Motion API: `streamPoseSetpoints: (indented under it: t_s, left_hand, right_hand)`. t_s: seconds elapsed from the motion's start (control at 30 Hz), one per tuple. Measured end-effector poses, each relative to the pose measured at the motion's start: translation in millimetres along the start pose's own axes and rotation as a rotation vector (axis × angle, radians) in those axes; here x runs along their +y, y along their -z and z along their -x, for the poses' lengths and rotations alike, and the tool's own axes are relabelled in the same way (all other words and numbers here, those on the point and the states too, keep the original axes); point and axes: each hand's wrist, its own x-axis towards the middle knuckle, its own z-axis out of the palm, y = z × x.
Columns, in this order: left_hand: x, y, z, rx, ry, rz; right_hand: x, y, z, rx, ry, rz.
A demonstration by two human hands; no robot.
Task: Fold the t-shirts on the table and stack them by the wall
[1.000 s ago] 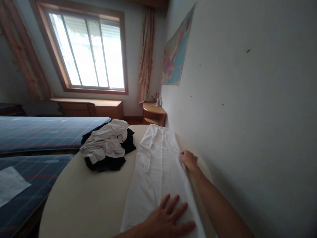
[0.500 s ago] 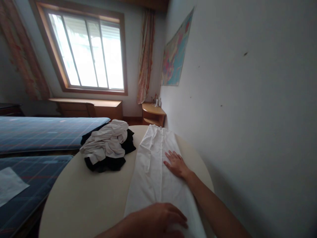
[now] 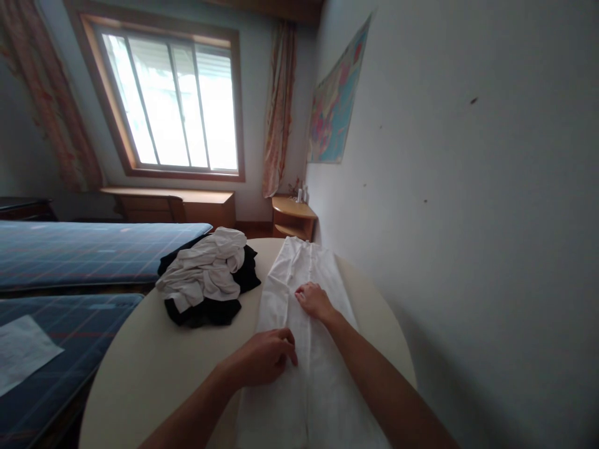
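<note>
A long white garment, with a seam or edge running down its middle, lies lengthwise on the round cream table. My right hand rests on its upper half, fingers bent together and closed on the cloth near the middle line. Closer to me, my left hand hovers low over the left side of the garment. Its fingers are loosely bent, with the index finger pointing down apart from the thumb, and no cloth shows between them. Whether its tips touch the fabric is hard to see.
A heap of crumpled pale cloth and black cloth sits on the table's left side. Plaid mattresses are beyond it, one bearing a white sheet. The wall stands close on the right; a corner shelf is behind.
My right hand has slid left from lying flat with spread fingers to bent fingers at the garment's middle. My left hand has moved forward and left. The view has shifted slightly.
</note>
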Motion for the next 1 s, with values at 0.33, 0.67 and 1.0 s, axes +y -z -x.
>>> streamPoseSetpoints:
  t_s: [0.33,0.67,1.0]
  left_hand:
    - [10.0,-2.8,-0.1,-0.107,-0.037,0.055]
    - [7.7,-4.9,0.1,-0.115,-0.049,0.036]
    - [17.8,0.0,2.7,-0.151,-0.106,0.092]
  right_hand:
    - [0.3,-13.0,-41.5,0.087,0.012,-0.025]
    - [7.0,-28.4,-39.0,0.082,0.232,0.017]
    - [18.4,-31.7,-42.6,0.191,0.234,-0.239]
